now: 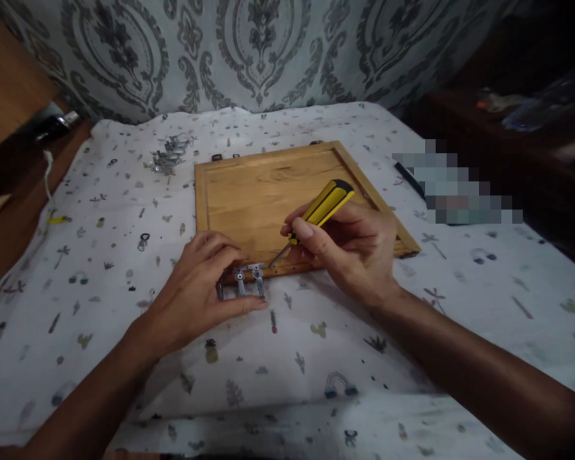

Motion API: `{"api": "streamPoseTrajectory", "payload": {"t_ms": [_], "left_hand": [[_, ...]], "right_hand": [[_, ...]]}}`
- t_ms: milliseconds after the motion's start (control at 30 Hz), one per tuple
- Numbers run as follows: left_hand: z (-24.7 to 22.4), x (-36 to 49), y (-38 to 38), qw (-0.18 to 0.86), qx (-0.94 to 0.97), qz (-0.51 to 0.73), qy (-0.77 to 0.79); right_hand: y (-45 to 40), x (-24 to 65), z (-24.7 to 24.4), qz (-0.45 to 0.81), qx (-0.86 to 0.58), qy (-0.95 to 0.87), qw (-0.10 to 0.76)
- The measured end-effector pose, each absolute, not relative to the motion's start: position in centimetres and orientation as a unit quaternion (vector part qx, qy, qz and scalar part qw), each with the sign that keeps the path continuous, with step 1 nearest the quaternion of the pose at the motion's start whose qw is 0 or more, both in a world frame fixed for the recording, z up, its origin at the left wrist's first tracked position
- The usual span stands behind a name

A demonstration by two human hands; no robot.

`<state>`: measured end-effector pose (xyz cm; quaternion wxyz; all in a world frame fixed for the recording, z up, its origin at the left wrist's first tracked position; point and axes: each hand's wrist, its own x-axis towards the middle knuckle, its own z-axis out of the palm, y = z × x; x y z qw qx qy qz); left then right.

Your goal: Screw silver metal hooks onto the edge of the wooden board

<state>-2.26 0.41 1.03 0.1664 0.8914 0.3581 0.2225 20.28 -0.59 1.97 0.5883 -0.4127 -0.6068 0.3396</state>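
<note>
My right hand [352, 246] grips a screwdriver [323, 207] with a yellow and black handle. The shaft slants down to the left, its tip close to the near edge of a framed wooden panel [259, 198]. At that edge, the thumb and fingers of my left hand [196, 284] pinch a silver metal fitting [256, 284] with two arms and screw heads. This fitting sits against the panel's near left corner; part of it is hidden by my fingers. The panel lies flat on a patterned white cloth [306, 364].
A heap of similar metal fittings [170, 154] lies beyond the panel to the left. Small dark pieces [217, 157] sit along the panel's far edge. To the right lies a blurred-out object [460, 191]. A white cord [49, 185] hangs at the left, and a patterned curtain [259, 51] rises behind.
</note>
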Motion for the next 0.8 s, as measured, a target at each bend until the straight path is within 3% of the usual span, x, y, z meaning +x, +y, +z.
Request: {"api": "streamPoseTrajectory", "payload": {"t_ms": [367, 800], "left_hand": [[0.28, -1.95, 0.29, 0.100, 0.915, 0.205, 0.333], [0.28, -2.05, 0.35, 0.114, 0.913, 0.194, 0.339]], "right_hand": [[-0.49, 20.32, 1.79, 0.345, -0.404, -0.605, 0.593], [-0.44, 20.49, 1.57, 0.326, -0.411, -0.610, 0.593]]}}
